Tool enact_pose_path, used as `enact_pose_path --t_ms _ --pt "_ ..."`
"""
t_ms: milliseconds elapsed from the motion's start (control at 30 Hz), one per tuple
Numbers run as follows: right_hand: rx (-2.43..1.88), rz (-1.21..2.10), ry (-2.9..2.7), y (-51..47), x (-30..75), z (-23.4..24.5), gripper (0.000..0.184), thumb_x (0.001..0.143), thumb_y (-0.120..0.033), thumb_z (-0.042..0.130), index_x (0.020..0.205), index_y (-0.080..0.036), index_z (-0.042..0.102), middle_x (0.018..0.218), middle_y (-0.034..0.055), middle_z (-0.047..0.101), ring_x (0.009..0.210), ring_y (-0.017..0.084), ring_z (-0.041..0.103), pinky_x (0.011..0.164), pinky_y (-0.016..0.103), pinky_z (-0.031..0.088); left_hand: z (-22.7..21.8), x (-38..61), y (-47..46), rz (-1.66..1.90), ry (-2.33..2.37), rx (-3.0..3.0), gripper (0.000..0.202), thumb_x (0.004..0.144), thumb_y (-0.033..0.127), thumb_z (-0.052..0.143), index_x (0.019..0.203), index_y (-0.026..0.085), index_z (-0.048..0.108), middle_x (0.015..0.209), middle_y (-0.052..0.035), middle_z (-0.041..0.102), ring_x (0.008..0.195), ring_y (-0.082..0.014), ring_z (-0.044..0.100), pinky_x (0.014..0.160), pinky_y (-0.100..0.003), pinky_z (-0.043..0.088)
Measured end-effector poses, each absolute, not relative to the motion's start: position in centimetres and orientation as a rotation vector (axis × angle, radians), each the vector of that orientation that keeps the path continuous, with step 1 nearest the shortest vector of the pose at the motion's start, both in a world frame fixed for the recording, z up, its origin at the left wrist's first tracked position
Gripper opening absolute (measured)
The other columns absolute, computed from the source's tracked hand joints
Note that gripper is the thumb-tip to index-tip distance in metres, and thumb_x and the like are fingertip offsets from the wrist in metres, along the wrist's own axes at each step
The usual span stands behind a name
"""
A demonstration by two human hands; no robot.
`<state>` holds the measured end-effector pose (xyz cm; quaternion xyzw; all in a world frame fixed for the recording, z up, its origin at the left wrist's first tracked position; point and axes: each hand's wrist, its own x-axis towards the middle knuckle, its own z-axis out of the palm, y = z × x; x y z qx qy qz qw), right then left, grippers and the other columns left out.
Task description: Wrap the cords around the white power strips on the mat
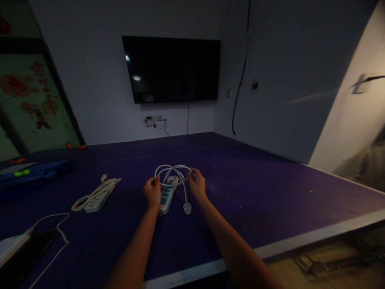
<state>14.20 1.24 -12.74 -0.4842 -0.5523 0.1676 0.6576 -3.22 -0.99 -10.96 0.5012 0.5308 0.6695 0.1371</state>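
A white power strip (167,196) lies on the dark purple table (240,208) in front of me. Its white cable (173,171) is gathered in loops above the strip. My left hand (152,192) is closed on the left side of the loops. My right hand (196,184) is closed on their right side. The cable's plug (187,208) hangs down between my hands and rests near the table surface.
A second white power strip (96,196) with a coiled cable lies to the left. Another white strip and cord (12,245) sit at the near left edge. Blue items (33,172) lie at the far left. A television (172,69) hangs on the wall. The table's white edge (300,237) runs along the right.
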Motion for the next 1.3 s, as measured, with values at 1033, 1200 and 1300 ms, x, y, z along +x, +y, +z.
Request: enact_pose_path --t_ms 1033,1200,1300 --pt "-1.117 -0.270 -1.597 -1.5 13.1 -11.1 0.027 0.087 -0.013 0.044 0.103 -0.020 0.066 0.101 0.0081 0.069 0.094 0.019 0.061 0.083 0.031 0.048 -10.8 -2.8 -1.3 1.925 1.662 1.776 0.045 0.080 0.056 0.048 0.052 0.020 0.044 0.049 0.0021 0.045 0.051 -0.0133 0.043 0.052 -0.025 0.032" --pt "-1.071 0.144 -0.944 0.2 15.0 -11.6 0.026 0.086 -0.034 0.047 0.099 -0.017 0.061 0.091 0.0085 0.070 0.079 0.019 0.066 0.072 0.031 0.051 -10.9 -3.0 -1.2 2.016 1.692 1.675 0.042 0.081 0.055 0.048 0.058 0.020 0.051 0.053 0.0002 0.051 0.053 -0.0147 0.049 0.055 -0.026 0.036" --pt "-0.966 0.438 -0.588 1.8 16.7 -12.4 0.031 0.077 -0.042 0.054 0.094 -0.017 0.055 0.079 0.0051 0.069 0.063 0.016 0.067 0.060 0.028 0.052 -11.0 -3.2 -1.0 2.029 1.680 1.642 0.041 0.081 0.056 0.048 0.067 0.018 0.057 0.057 -0.0018 0.056 0.055 -0.0163 0.052 0.056 -0.027 0.038"
